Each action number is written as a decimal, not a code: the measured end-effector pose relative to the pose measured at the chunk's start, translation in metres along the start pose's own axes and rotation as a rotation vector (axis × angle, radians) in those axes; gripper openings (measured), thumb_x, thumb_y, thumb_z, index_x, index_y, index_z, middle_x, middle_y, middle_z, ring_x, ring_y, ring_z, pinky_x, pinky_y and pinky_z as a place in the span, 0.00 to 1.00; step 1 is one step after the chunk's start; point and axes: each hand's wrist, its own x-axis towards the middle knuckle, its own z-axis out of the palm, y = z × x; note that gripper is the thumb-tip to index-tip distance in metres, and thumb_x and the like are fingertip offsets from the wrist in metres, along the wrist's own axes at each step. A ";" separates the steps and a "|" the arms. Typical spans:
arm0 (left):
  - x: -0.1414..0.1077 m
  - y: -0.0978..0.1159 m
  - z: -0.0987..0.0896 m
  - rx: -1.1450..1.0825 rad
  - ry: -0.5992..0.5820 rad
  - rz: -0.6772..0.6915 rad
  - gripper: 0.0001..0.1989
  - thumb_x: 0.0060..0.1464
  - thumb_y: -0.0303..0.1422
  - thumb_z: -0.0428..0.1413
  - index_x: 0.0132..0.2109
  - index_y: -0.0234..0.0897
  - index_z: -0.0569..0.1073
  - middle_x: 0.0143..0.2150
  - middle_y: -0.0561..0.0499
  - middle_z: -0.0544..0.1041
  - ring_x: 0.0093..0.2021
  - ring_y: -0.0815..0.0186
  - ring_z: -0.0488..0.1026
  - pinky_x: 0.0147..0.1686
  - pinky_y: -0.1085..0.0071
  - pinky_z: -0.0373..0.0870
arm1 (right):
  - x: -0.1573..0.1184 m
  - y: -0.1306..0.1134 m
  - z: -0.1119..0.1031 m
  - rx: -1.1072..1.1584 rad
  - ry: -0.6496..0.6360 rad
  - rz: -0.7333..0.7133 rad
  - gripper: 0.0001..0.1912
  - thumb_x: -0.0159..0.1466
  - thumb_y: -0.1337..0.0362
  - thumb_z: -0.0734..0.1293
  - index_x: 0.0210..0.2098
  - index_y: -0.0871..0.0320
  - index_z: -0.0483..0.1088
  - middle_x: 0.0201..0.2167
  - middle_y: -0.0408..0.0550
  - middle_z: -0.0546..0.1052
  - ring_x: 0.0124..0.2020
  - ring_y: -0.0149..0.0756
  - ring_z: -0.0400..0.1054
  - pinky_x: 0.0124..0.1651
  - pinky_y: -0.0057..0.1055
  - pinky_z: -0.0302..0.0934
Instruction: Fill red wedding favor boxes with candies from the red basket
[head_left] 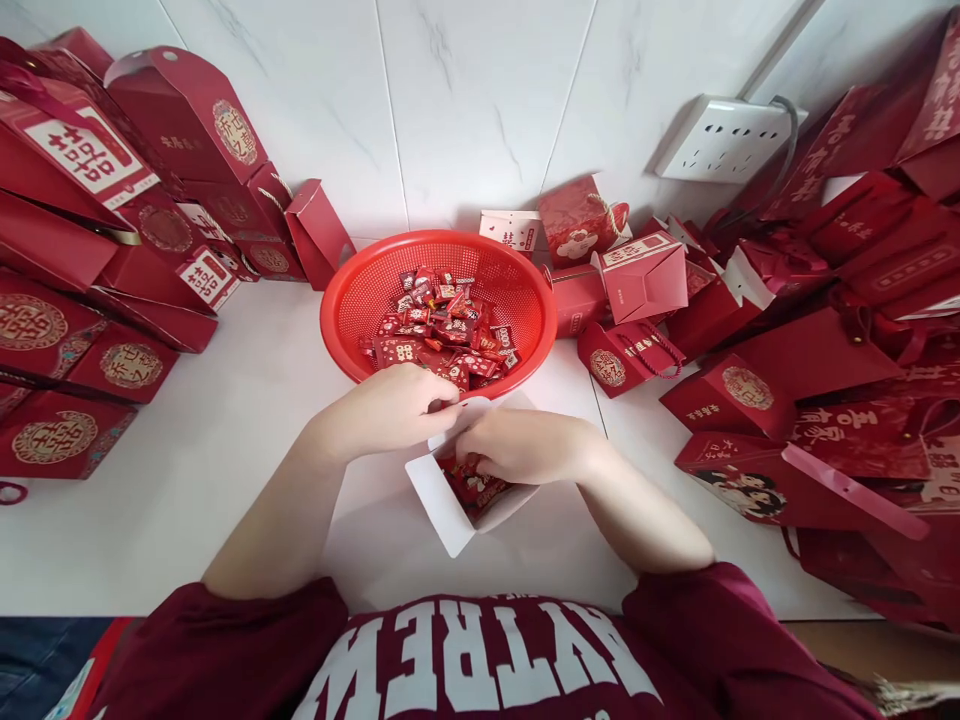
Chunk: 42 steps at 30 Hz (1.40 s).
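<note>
White-lined box (441,503) open on the desk (255,380), under the right grip (519,443), red packets (474,488) inside. Right grip: fingers bunched down in the box at the packets, can't tell if clamped on one. Left grip (399,402): thumb and finger nearly together at the box's far flap (448,428), can't tell if clamped on it. Red basket (334,310) of sweets (450,325) just beyond both grips, gift boxes (619,358) off to either side

The shirt (517,660) is maroon and short-sleeved, with large white lettering (409,665).
</note>
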 end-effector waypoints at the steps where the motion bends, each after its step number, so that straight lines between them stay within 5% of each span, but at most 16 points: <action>1: 0.000 0.001 0.000 -0.003 0.000 -0.002 0.21 0.62 0.41 0.50 0.23 0.36 0.58 0.20 0.55 0.61 0.21 0.71 0.55 0.23 0.68 0.45 | 0.007 -0.002 0.004 -0.085 -0.049 0.018 0.12 0.62 0.78 0.62 0.35 0.62 0.78 0.31 0.49 0.79 0.27 0.32 0.67 0.29 0.30 0.56; 6: -0.001 0.005 -0.001 -0.058 0.019 0.024 0.27 0.64 0.49 0.46 0.22 0.36 0.60 0.20 0.54 0.62 0.21 0.71 0.55 0.23 0.69 0.45 | 0.024 -0.004 0.021 -0.258 -0.103 0.038 0.10 0.60 0.78 0.64 0.29 0.63 0.75 0.30 0.53 0.79 0.27 0.36 0.69 0.31 0.32 0.59; 14: 0.000 0.004 -0.001 -0.033 0.013 0.018 0.21 0.62 0.42 0.48 0.23 0.36 0.57 0.19 0.55 0.60 0.20 0.72 0.54 0.23 0.69 0.44 | 0.023 -0.002 0.032 -0.257 -0.116 -0.011 0.10 0.58 0.78 0.63 0.34 0.63 0.75 0.32 0.53 0.79 0.29 0.38 0.70 0.32 0.33 0.58; 20: -0.001 0.002 -0.001 -0.030 -0.002 0.007 0.21 0.62 0.41 0.47 0.23 0.36 0.58 0.19 0.54 0.62 0.20 0.71 0.55 0.23 0.69 0.45 | 0.010 -0.003 0.017 -0.179 -0.115 -0.042 0.11 0.59 0.79 0.63 0.34 0.61 0.74 0.29 0.48 0.78 0.25 0.33 0.65 0.26 0.30 0.52; 22: -0.001 0.002 -0.001 -0.012 0.002 0.009 0.21 0.62 0.40 0.48 0.22 0.36 0.60 0.19 0.54 0.63 0.20 0.71 0.56 0.23 0.70 0.46 | -0.004 -0.002 0.000 -0.069 -0.029 -0.066 0.12 0.61 0.79 0.63 0.35 0.59 0.74 0.32 0.45 0.78 0.27 0.31 0.66 0.28 0.28 0.54; 25: -0.001 0.005 -0.002 -0.080 0.054 0.022 0.12 0.58 0.36 0.53 0.28 0.36 0.70 0.23 0.54 0.71 0.23 0.71 0.62 0.24 0.72 0.53 | -0.030 0.000 -0.028 0.232 0.276 -0.127 0.10 0.62 0.77 0.65 0.38 0.58 0.73 0.37 0.45 0.78 0.34 0.30 0.70 0.35 0.27 0.60; 27: -0.003 0.007 -0.002 -0.242 0.205 0.022 0.09 0.60 0.36 0.54 0.35 0.37 0.74 0.29 0.53 0.75 0.26 0.70 0.67 0.27 0.74 0.59 | -0.044 0.001 -0.040 0.476 0.552 -0.166 0.08 0.64 0.74 0.66 0.40 0.58 0.73 0.38 0.45 0.78 0.35 0.30 0.71 0.37 0.27 0.63; 31: -0.008 0.006 -0.003 -0.754 0.441 0.069 0.22 0.68 0.43 0.43 0.38 0.34 0.74 0.25 0.53 0.72 0.20 0.72 0.66 0.22 0.74 0.60 | -0.050 0.003 -0.043 0.918 0.949 -0.229 0.03 0.64 0.67 0.71 0.37 0.57 0.72 0.31 0.42 0.73 0.28 0.27 0.67 0.29 0.25 0.65; 35: -0.012 0.003 -0.006 -0.906 0.395 0.185 0.20 0.65 0.44 0.49 0.34 0.33 0.73 0.25 0.53 0.72 0.19 0.75 0.65 0.19 0.75 0.58 | -0.044 0.005 -0.039 1.013 1.016 -0.217 0.05 0.63 0.65 0.73 0.35 0.58 0.72 0.29 0.42 0.71 0.25 0.26 0.66 0.25 0.24 0.65; 42: -0.009 0.014 -0.006 -0.808 0.324 0.107 0.09 0.62 0.33 0.55 0.34 0.33 0.72 0.24 0.56 0.68 0.20 0.76 0.63 0.20 0.78 0.60 | -0.044 0.004 -0.039 1.015 1.010 -0.197 0.04 0.64 0.65 0.72 0.36 0.59 0.73 0.29 0.41 0.71 0.25 0.24 0.65 0.26 0.23 0.66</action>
